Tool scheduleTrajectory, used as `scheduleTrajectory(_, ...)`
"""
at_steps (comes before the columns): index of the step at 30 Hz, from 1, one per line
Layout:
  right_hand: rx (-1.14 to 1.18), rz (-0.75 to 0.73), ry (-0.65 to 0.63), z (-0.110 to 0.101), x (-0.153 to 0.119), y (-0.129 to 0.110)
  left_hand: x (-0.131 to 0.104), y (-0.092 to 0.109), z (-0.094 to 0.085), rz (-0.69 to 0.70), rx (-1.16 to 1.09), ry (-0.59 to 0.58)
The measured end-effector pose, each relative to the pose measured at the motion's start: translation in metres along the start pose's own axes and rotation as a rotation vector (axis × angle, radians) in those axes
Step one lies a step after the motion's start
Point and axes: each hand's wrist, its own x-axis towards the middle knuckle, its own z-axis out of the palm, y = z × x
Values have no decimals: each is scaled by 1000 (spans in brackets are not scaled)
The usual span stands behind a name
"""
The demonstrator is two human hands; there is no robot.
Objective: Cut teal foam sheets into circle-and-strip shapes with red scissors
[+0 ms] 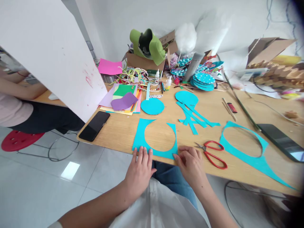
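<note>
A sheet of bright blue paper with a large round hole lies at the table's front edge, its top side cut through. My left hand rests flat on its lower left part, fingers stretched out. The thumb of my right hand touches the lower right corner. The other fingers of that hand are loosely bent on the tabletop, apart from the thumb. Red-handled scissors lie just right of my right hand, blades slightly apart. Further right is another blue paper offcut with a round hole.
Blue paper discs and blue strips lie beyond the sheet. A phone sits at the left edge, another phone at right. Coloured papers, glue bottles and a thermos stand behind. A person sits beyond a white panel.
</note>
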Motion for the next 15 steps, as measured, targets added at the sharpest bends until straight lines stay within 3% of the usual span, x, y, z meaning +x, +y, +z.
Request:
scheduleTrajectory(5, -21, -17, 52, -1, -3, -4, 1, 4, -3, -4, 7, 6)
scheduleTrajectory(9, -141, -41, 127, -6, -7, -25, 3, 5, -2, -7, 9, 8)
scheduleTrajectory(15, -186, -429, -37, 12, -26, -63, 1, 4, -1, -1, -20, 5)
